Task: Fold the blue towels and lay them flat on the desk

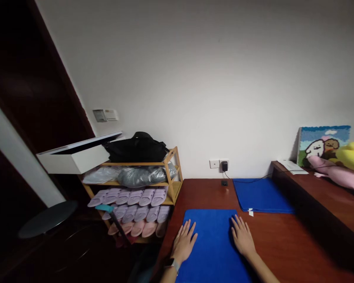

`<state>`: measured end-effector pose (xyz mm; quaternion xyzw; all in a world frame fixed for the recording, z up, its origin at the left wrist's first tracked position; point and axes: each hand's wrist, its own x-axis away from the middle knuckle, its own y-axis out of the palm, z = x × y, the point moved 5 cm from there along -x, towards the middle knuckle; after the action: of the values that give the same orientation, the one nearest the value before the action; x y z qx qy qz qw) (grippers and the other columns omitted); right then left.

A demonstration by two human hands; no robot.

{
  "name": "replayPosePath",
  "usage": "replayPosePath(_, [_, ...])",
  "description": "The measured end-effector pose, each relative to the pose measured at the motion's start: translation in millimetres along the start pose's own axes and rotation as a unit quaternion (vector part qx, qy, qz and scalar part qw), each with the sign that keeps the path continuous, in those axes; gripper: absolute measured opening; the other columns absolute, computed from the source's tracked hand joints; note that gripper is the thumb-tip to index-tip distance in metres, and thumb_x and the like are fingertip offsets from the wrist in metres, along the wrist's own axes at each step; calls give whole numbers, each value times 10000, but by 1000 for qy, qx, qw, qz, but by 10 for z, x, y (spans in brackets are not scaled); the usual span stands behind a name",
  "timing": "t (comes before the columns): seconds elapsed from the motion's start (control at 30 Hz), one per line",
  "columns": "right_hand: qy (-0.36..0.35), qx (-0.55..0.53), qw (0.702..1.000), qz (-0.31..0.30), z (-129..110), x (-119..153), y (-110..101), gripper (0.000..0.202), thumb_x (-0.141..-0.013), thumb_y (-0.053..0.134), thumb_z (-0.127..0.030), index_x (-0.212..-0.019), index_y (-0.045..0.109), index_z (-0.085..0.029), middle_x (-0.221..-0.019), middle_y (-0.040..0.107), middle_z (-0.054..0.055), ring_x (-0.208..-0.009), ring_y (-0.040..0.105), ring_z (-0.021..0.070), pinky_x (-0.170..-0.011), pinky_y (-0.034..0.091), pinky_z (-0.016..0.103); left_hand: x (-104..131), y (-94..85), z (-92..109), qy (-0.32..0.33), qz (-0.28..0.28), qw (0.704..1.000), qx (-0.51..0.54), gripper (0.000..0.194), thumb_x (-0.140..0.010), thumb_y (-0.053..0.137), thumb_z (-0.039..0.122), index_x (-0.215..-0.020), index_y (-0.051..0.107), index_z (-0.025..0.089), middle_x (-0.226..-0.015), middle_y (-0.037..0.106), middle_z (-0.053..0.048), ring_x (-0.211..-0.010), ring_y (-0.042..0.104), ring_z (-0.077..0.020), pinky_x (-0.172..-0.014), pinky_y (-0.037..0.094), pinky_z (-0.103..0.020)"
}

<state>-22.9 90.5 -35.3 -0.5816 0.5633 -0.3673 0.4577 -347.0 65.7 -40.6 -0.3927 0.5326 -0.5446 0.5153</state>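
Observation:
A blue cloth lies flat on the reddish-brown wooden table in front of me. On its left edge rests my left hand, palm down with the fingers spread; a watch is on that wrist. My right hand lies palm down along the cloth's right edge, its fingers stretched out and slightly apart. Neither hand grips anything. Farther back on the table, beyond my right hand, is a folded blue cloth with a small white tag at its front edge.
A black plug sits in the wall socket, its cord running right. Left of the table stands a wooden rack with slippers and a black bag. A raised ledge at right bears a pink plush toy. A round stool is far left.

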Motion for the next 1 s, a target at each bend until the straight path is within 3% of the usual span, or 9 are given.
replayPosePath(0.2, [-18, -46, 998, -24, -310, 512, 258, 664, -1023, 225, -523, -1588, 366, -203, -1676, 277, 46, -1560, 203, 267, -1278, 203, 495, 80, -36, -455, -25, 5, 999, -23, 591, -1055, 249, 583, -1600, 266, 356, -1697, 241, -12, -1555, 259, -230, -1268, 240, -466])
replayPosePath(0.33, [-68, -75, 995, 1, -429, 475, 176, 615, -1034, 226, -523, -1570, 405, -280, -1662, 330, 2, -1552, 244, 253, -1270, 227, 508, 129, -133, -733, -11, 1, 1000, -14, 556, -1061, 269, 567, -1588, 278, 393, -1689, 271, 4, -1549, 274, -227, -1257, 266, -473])
replayPosePath(0.4, [-72, -67, 994, 39, -258, 297, 23, 573, -1034, 253, -464, -1537, 465, -290, -1635, 397, 8, -1534, 299, 252, -1261, 242, 510, 139, -164, -794, -6, 5, 1000, -6, 548, -1064, 273, 563, -1587, 278, 400, -1687, 281, 5, -1547, 280, -226, -1253, 279, -479])
replayPosePath(0.5, [-34, -7, 996, 80, 285, -126, -256, 554, -1008, 282, -370, -1464, 563, -226, -1564, 501, 79, -1472, 409, 264, -1242, 268, 484, 153, -190, -793, 2, 21, 1000, 1, 537, -1068, 292, 548, -1585, 278, 407, -1683, 300, 6, -1541, 298, -225, -1250, 294, -480])
replayPosePath(0.63, [45, 81, 994, 49, 1132, -761, -530, 565, -998, 282, -383, -1474, 548, -233, -1533, 522, 108, -1423, 456, 279, -1203, 306, 473, 167, -196, -770, 4, 28, 1000, 8, 529, -1069, 317, 533, -1585, 270, 426, -1681, 311, 9, -1535, 313, -229, -1244, 313, -487])
replayPosePath(0.73, [86, 101, 991, 15, 1556, -1096, -592, 572, -1011, 249, -440, -1527, 471, -326, -1604, 438, 59, -1484, 363, 291, -1196, 290, 523, 162, -191, -790, 4, 32, 999, 9, 528, -1066, 338, 528, -1582, 265, 445, -1680, 314, 16, -1530, 326, -234, -1240, 321, -489])
replayPosePath(0.83, [131, 94, 987, -15, 1765, -1250, -523, 583, -1009, 224, -519, -1562, 379, -414, -1680, 308, -3, -1545, 228, 336, -1196, 236, 596, 147, -172, -818, 9, 33, 999, 10, 529, -1066, 347, 520, -1582, 257, 451, -1679, 317, 21, -1526, 335, -233, -1238, 326, -485])
replayPosePath(1.0, [149, 88, 984, -48, 1768, -1209, -351, 613, -992, 220, -581, -1589, 275, -455, -1709, 235, -21, -1557, 170, 377, -1194, 156, 654, 126, -154, -838, 10, 37, 999, 4, 533, -1065, 352, 510, -1584, 241, 461, -1683, 309, 40, -1530, 327, -224, -1239, 324, -474])
